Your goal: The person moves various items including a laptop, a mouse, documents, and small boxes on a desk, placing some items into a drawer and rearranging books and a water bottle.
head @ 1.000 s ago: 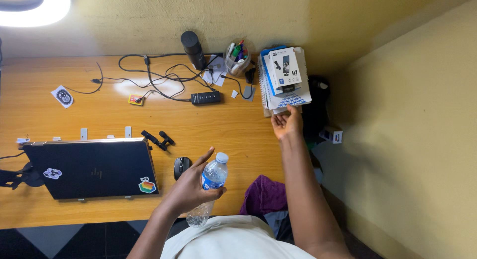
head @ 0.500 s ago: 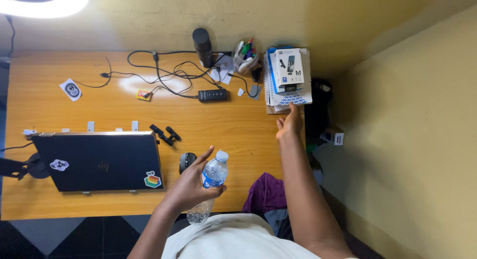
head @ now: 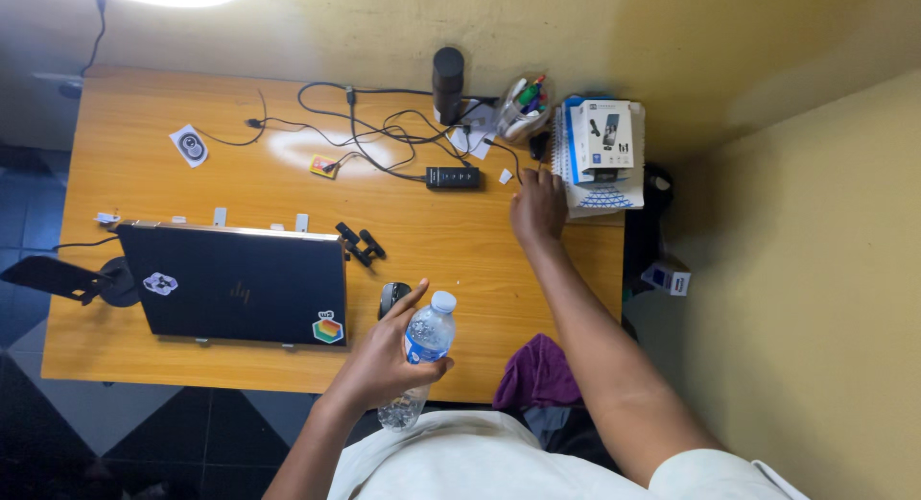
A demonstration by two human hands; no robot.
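While the left hand (head: pixel 384 361) is wrapped around the capped water bottle (head: pixel 418 354) at lower centre, the right hand (head: pixel 537 210), loosely open and empty, rests beside the stacked boxes (head: pixel 602 153) at upper right. Risk: a careless reach could topple the stack or snag the cables (head: pixel 384 130).

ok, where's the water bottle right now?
In the head view the water bottle is low and centre, held in the left hand over the desk's near edge, just below the black mouse and right of the closed laptop.

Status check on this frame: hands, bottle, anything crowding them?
Left hand shut on water bottle, capped, near the desk edge. Right hand open on desk beside stacked boxes. Mouse close by bottle.
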